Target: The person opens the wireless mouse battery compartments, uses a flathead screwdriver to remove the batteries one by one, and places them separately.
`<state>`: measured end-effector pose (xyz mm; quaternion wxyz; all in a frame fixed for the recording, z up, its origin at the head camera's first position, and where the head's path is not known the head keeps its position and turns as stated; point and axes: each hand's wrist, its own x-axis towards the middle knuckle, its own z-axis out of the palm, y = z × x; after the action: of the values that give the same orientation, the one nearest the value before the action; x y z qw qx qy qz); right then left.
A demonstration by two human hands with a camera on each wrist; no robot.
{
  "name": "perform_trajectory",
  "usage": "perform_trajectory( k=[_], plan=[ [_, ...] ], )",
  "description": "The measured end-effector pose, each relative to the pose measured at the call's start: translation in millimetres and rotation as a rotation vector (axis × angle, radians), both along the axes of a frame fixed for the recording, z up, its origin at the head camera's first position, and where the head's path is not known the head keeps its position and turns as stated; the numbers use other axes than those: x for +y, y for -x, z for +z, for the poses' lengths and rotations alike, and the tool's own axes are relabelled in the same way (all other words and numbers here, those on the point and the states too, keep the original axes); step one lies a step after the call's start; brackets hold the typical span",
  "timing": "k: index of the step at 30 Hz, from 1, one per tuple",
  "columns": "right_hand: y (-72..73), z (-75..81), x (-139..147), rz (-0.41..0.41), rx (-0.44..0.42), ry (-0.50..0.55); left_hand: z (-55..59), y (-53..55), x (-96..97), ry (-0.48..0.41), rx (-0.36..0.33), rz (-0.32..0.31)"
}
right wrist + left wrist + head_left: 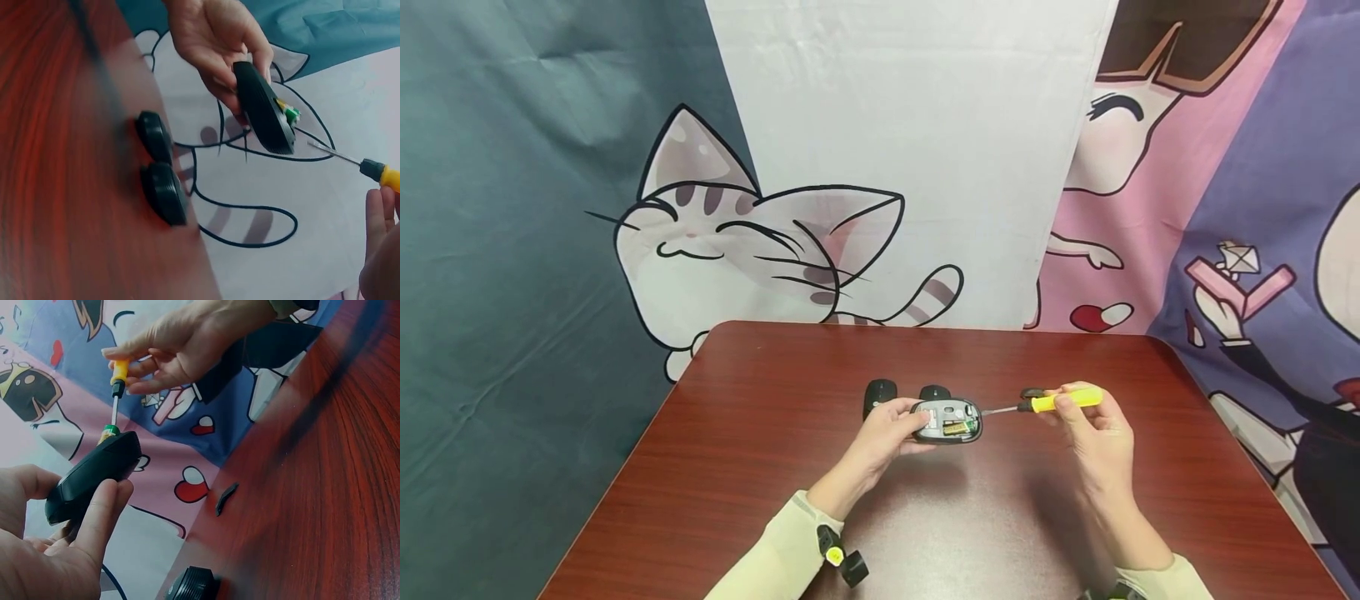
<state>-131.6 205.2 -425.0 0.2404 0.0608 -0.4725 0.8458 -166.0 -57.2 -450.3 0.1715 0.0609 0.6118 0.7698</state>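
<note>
Head: mouse (945, 413) underside up, held at left end between thumb and fingers of left hand (886, 437). Compartment open; battery (957, 428) not out. Right hand (1102, 437) grips screwdriver (1086, 397) on right.

Left wrist: battery end pokes past shell, seemingly part lifted; full removal left.

Right wrist: screwdriver tip just beside mouse, apart.

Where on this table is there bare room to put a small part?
Bare tabletop lies left of the left hand, right of the right hand, and between the forearms. It is crowded beyond the mouse and screwdriver, where three black pieces lie.
</note>
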Motion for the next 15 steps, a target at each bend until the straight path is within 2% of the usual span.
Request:
perform_trajectory(
  k=[4,7,13,15],
  plan=[
    [0.1,3.8,6.6,-0.071,-0.044,-0.204,-0.7,-0.4,-0.9,0.002,0.000,-0.006],
    [0.1,7.0,11.9,-0.095,-0.104,-0.323,-0.5,-1.0,-1.2,0.002,-0.001,-0.004],
    [1.9,9.2,22.2,-0.063,-0.216,-0.432,1.3,-2.3,-1.0,0.010,0.006,-0.014],
    [3.5,7.5,26.4,-0.075,-0.251,-0.487,1.0,-2.6,-1.1,0.012,0.010,-0.014]
  ],
)
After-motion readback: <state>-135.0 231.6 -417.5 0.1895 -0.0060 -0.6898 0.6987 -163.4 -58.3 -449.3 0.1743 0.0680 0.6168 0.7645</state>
